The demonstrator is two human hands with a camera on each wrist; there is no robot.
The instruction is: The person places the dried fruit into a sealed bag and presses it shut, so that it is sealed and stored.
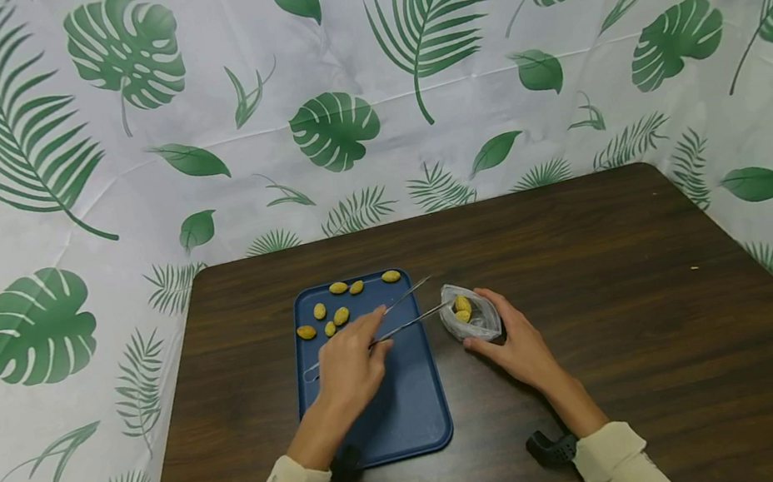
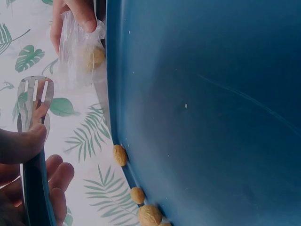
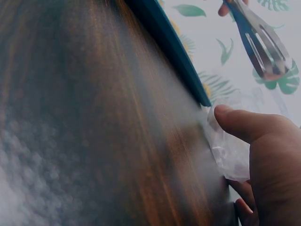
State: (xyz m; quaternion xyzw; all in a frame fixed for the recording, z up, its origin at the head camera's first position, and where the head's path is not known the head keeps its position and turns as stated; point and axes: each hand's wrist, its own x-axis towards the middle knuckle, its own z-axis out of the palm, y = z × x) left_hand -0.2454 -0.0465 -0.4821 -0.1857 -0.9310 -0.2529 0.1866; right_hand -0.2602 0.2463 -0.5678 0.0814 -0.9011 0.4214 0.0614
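My left hand (image 1: 351,364) grips metal tongs (image 1: 410,322) over the blue tray (image 1: 408,414). The tongs' arms are spread apart, with one tip reaching the mouth of a clear plastic bag. In the left wrist view the slotted ends of the tongs (image 2: 29,103) show nothing between them. Right of the tray, my right hand (image 1: 525,347) holds the plastic bag (image 1: 491,315) upright, thumb on the near side and fingers on the far side. Inside the bag lie a few yellow oval fruits (image 1: 463,306). More such fruits (image 1: 341,315) are scattered over the tray's far part.
All of this is on a dark wood-grain table (image 1: 628,279). A leaf-patterned white cloth (image 1: 241,188) hangs behind and along its sides. A black wrist device (image 1: 552,448) sits at the right sleeve. The tray has a raised rim (image 1: 445,400).
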